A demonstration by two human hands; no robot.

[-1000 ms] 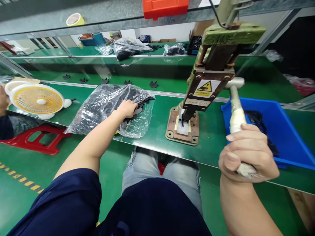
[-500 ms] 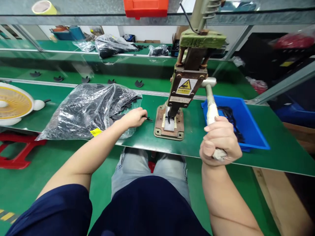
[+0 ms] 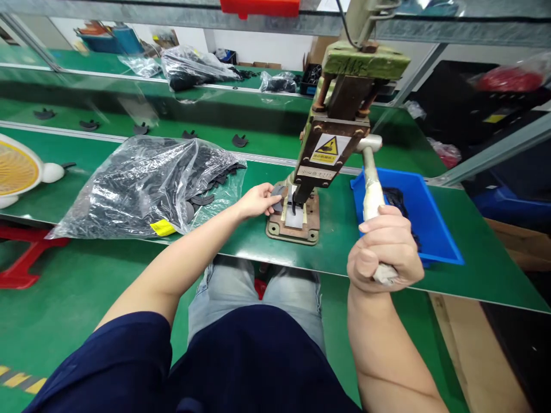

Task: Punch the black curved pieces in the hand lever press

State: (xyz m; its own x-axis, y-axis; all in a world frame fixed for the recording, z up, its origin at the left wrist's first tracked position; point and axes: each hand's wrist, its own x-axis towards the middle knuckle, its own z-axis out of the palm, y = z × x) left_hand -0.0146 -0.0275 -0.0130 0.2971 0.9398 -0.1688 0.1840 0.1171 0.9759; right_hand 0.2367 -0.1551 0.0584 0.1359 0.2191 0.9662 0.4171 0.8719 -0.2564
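Between the thumb and fingers of my left hand (image 3: 259, 201) is a flat dark curved part (image 3: 279, 198), held at the left side of the press base (image 3: 301, 232). A small light plate (image 3: 294, 218) lies on that base, under the ram of the hand press (image 3: 329, 143). My right hand (image 3: 385, 249) is wrapped round the taped press lever (image 3: 372, 189), close to its lower end. To the left lies a clear plastic bag (image 3: 142, 183) full of similar dark parts, some showing at its open mouth.
A blue bin (image 3: 439, 218) with dark pieces stands right of the press. Several dark parts (image 3: 240, 140) sit in a row on the green strip behind. A yellow and white fan (image 3: 21, 172) is at far left, and a metal shelf (image 3: 172, 14) crosses overhead.
My left hand has moved right, from beside the bag's mouth to the press base, carrying the dark part. My right hand stays on the lever. The view has shifted slightly.
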